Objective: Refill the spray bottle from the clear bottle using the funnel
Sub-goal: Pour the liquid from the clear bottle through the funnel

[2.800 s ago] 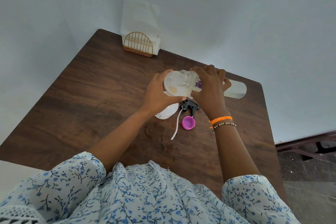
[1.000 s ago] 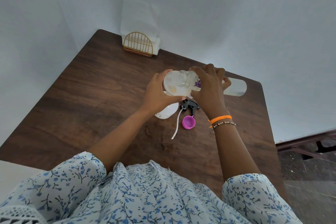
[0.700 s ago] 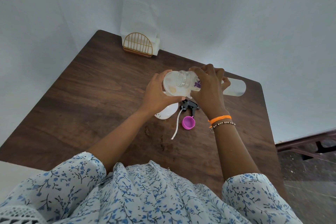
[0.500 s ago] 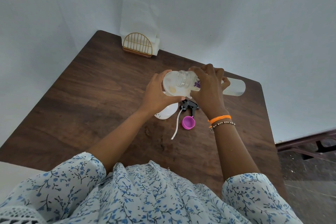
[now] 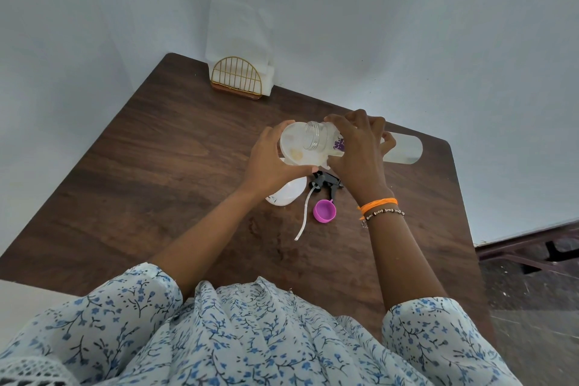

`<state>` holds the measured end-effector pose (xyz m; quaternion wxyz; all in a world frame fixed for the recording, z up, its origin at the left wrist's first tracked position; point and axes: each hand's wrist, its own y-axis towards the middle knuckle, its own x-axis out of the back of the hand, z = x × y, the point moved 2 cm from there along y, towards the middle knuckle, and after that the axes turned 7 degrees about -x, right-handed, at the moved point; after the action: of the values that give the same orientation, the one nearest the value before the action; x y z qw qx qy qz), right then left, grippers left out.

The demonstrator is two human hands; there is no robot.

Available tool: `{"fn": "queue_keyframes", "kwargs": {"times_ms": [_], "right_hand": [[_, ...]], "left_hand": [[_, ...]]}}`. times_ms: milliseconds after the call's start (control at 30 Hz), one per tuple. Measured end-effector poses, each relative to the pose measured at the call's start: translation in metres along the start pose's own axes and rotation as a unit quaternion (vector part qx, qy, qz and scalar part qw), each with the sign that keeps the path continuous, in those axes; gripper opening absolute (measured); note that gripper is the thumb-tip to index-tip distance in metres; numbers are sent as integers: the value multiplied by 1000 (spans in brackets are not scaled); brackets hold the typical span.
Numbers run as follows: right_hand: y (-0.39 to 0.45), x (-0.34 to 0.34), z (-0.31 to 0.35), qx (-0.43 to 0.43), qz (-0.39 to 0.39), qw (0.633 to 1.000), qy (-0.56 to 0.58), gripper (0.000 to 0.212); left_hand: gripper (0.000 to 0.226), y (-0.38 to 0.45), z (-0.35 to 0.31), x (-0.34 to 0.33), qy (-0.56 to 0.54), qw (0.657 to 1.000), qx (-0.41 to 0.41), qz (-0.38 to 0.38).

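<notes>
Seen from the head camera, a dark wooden worktop (image 5: 131, 197) sits pushed into a pale corner, its far and left edges close against the walls, its right edge dropping to a dark floor; bare wood lies open to the left of the hands and in front of the person's floral blouse (image 5: 250, 338). A gold wire napkin holder (image 5: 236, 78) stands at the far corner, well apart from the work. The person's left hand (image 5: 269, 163) curls around the side of a white funnel (image 5: 294, 147), fingers wrapped on its rim, steadying it over the spray bottle (image 5: 286, 194), whose white body shows just below that hand. The right hand (image 5: 357, 153), an orange band at its wrist, grips the clear bottle (image 5: 404, 149), which is tipped on its side with its open threaded mouth (image 5: 313, 138) over the funnel's bowl and its base pointing right. Whether liquid is running cannot be told. Just beside the spray bottle, on the near side of both hands, lie the black trigger sprayer head (image 5: 326, 182) with its white dip tube (image 5: 304, 216) and a purple cap (image 5: 324, 211).
</notes>
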<state>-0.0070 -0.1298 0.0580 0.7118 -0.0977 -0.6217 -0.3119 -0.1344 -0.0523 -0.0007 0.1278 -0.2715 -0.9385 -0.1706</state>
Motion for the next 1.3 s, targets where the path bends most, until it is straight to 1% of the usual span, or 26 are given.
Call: {"fn": "queue_keyframes", "kwargs": {"times_ms": [367, 700, 1300], "right_hand": [[0, -1, -1, 1, -12, 1000, 0, 65], [0, -2, -3, -1, -20, 1000, 0, 63], [0, 0, -1, -2, -8, 1000, -15, 65]], "left_hand": [[81, 0, 1, 0, 0, 1000, 2, 1], [78, 0, 0, 1, -4, 1000, -3, 2], [77, 0, -1, 1, -4, 1000, -3, -4]]}}
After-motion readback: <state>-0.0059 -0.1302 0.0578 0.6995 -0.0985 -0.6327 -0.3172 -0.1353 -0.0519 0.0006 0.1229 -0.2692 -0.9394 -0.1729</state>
